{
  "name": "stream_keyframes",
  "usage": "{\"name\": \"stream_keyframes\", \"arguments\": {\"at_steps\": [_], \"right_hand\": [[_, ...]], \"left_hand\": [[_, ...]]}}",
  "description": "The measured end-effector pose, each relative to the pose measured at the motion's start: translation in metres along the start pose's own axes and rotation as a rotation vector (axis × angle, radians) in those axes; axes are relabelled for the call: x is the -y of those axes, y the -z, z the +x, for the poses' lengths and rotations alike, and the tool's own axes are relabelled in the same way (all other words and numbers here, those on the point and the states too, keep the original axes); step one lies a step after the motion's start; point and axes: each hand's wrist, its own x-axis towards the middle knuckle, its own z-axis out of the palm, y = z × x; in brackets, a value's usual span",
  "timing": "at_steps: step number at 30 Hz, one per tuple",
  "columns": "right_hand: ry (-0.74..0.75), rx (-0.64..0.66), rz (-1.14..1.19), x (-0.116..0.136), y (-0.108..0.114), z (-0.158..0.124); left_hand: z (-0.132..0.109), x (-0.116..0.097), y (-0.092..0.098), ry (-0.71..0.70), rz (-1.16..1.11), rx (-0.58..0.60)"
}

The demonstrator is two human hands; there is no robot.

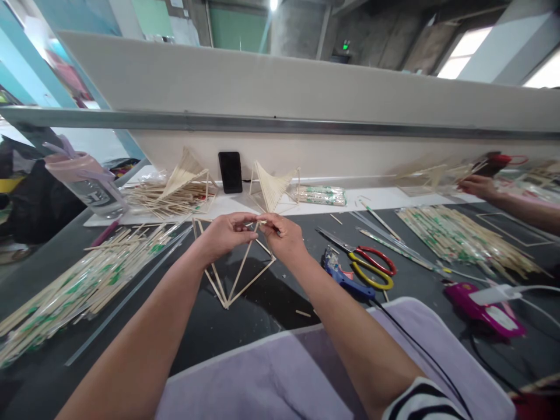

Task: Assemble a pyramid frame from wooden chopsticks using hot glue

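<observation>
- While both hands meet near the centre of the frame, the left hand (225,237) pinches the top of a stick frame (244,263), thumb and fingers nearly together.
- Curled tightly, the right hand's (286,238) fingers grip the same top; their tips are partly hidden.
- Just below the hands, the stick frame's lower corner stands on the dark worktop (188,335).
- Right of centre lie scissors (352,252) and a blue glue gun (350,284).
- Bagged sticks (96,274) fill the left side.
- Another person's hand (479,186) shows at far right.
</observation>
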Motion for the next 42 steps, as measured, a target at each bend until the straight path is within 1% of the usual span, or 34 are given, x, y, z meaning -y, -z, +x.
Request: {"name": "stream_keyframes", "arguments": {"at_steps": [4,9,16,27,32,37,42], "right_hand": [[0.012,-0.003,0.014,0.0004,0.0002,-0.0004],[0.007,0.002,-0.002,0.0003,0.0007,-0.0007],[0.008,0.011,0.009,-0.0016,0.0007,-0.0009],[0.001,0.002,0.021,0.0008,0.0021,-0.0006],[0.0,0.011,0.03,0.001,0.0027,-0.0002],[0.011,0.02,0.003,0.0001,0.0019,-0.0002],[0.025,0.011,0.013,-0.0017,0.0012,-0.0015]], "left_hand": [[0.0,0.0007,0.0,0.003,0.013,-0.002],[0.0005,0.0028,-0.0006,0.003,-0.041,0.01],[0.0002,0.0036,-0.0006,0.022,-0.036,-0.02],[0.0004,-0.0017,-0.0027,0.047,-0.093,-0.009],[0.0,-0.0041,-0.0033,0.05,-0.073,-0.017],[-0.0001,-0.0017,-0.0028,0.032,-0.045,-0.002],[-0.0006,-0.001,-0.0036,0.028,-0.035,-0.034]]}}
